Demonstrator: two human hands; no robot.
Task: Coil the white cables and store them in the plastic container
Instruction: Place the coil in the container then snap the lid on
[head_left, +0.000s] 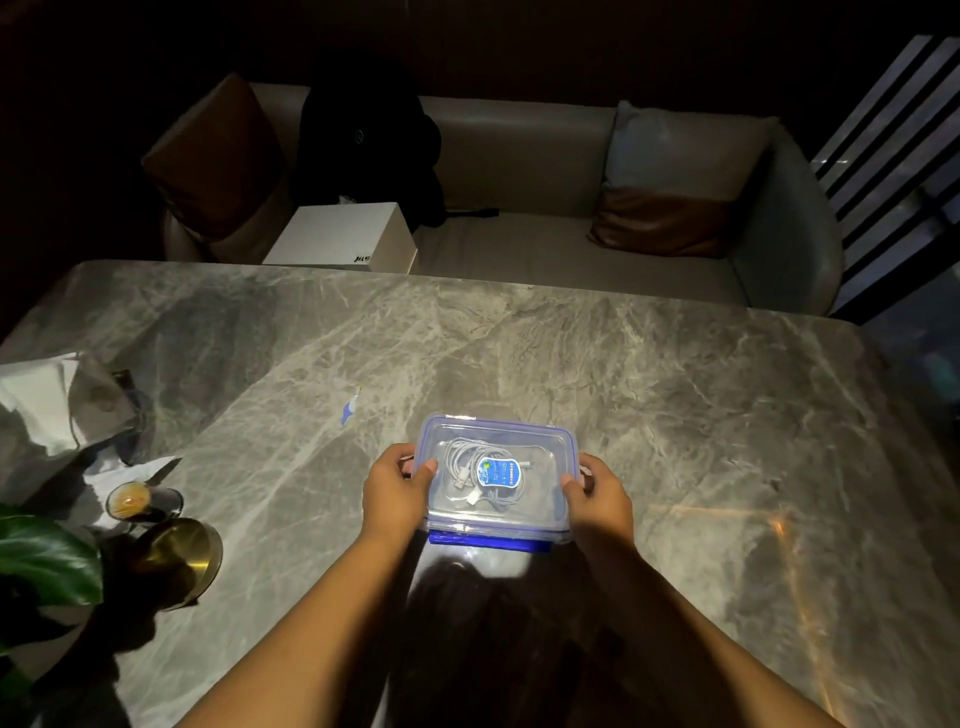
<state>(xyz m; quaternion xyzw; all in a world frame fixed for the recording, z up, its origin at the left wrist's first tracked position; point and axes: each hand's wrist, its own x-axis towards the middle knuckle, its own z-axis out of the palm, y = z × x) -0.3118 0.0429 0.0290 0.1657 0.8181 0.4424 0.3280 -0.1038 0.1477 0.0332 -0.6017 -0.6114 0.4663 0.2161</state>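
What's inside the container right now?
Through the clear lid, coiled white cables lie in the container. A blue sticker hides part of the coil; the left hand and right hand cover the container's side edges.

Marble table (675, 395) lies open rightward; glass (136, 503) and plant (44, 556) crowd left.

A dim lounge or café-style seating corner; whether it is public or in a home cannot be told. A grey marble table (519, 353) fills the middle of the frame, with a padded sofa (519, 150) and cushions (685, 156) along the top, a slatted screen (893, 156) at upper right, and a drink glass (136, 503) at lower left.
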